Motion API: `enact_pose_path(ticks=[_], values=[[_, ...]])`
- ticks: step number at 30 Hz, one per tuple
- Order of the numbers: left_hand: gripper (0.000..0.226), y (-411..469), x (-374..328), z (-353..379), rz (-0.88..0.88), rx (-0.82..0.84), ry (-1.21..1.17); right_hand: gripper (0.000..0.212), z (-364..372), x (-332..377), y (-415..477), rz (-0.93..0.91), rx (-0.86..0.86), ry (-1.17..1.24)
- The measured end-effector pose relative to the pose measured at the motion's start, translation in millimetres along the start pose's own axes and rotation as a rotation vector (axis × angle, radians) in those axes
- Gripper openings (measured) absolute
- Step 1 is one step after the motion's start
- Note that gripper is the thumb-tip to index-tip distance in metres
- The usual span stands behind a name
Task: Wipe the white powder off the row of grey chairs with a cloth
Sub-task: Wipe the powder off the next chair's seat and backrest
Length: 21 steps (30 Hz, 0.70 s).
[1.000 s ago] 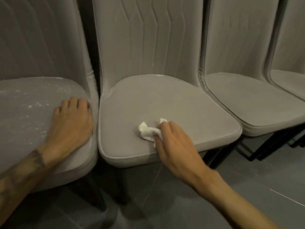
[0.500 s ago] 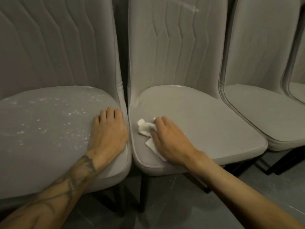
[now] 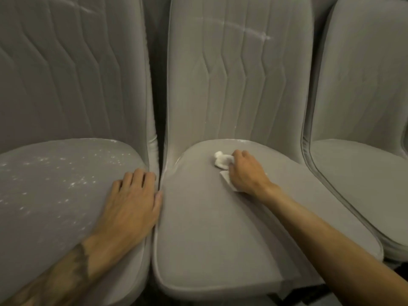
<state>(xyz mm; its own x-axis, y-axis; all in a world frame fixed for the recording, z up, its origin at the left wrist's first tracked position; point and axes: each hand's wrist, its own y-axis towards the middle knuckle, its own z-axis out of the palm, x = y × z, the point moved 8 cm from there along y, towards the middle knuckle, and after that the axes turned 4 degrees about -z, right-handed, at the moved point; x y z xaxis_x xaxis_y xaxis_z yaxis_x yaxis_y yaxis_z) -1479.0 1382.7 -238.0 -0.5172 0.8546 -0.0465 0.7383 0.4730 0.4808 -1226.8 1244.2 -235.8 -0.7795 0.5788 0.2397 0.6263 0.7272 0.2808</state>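
Observation:
Three grey padded chairs stand side by side. My right hand presses a crumpled white cloth onto the rear part of the middle chair's seat. My left hand lies flat, fingers apart, on the right edge of the left chair's seat, which is speckled with white powder. A white powder streak crosses the middle chair's backrest, and a fainter streak marks the left chair's backrest.
A third grey chair stands at the right, its seat close against the middle one. A narrow dark gap separates the left and middle backrests. Dark floor shows at the bottom right corner.
My right hand slid the cloth from the seat's front left toward the back middle. The view moved closer and to the left. My left hand stayed on the left seat's edge.

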Motion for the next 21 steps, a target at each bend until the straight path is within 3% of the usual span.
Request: enact_pose_path(ticks=[5, 11, 16, 21], values=[[0.036, 25, -23, 15, 0.051, 0.060, -0.047, 0.025, -41, -111, 7, 0.368, -0.209, -0.034], [0.034, 40, -18, 28, 0.096, 0.042, -0.090, 0.023, -33, -93, -5, 0.119, -0.197, -0.073], [0.035, 47, -12, 36, 0.117, 0.040, -0.109, 0.023, -26, -128, 40, 0.309, -0.200, 0.015], [0.034, 44, -16, 33, 0.110, -0.006, -0.137, 0.040, -13, -111, 37, 0.194, -0.152, 0.039]])
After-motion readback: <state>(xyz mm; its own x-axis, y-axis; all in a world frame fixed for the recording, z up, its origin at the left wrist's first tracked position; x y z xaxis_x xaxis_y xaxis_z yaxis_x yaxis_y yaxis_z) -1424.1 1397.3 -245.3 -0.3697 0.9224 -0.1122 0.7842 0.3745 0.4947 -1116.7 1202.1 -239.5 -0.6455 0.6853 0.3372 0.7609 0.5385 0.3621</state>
